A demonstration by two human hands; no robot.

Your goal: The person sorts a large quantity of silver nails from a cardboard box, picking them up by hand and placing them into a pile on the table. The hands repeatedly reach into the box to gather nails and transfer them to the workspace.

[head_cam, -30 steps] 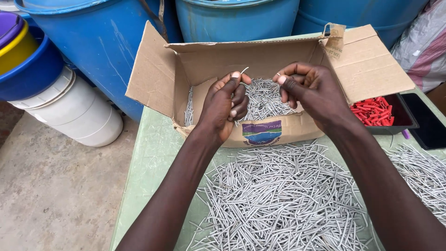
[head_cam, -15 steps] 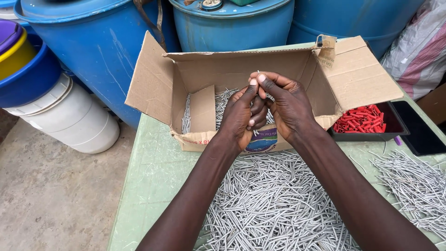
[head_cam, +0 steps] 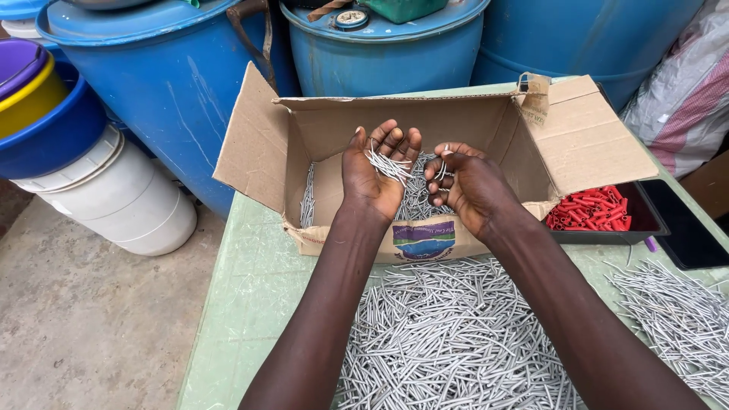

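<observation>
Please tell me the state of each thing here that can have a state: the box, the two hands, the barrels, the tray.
cardboard box: open, flaps out, partly filled with metal pins
left hand: open, palm up, pins lying in it
right hand: curled around a few pins
blue barrels: lids on
black tray: holds red pieces

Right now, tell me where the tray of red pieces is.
In the head view, the black tray of red pieces sits on the green table, right of the open cardboard box and just beyond the right hand.
</observation>
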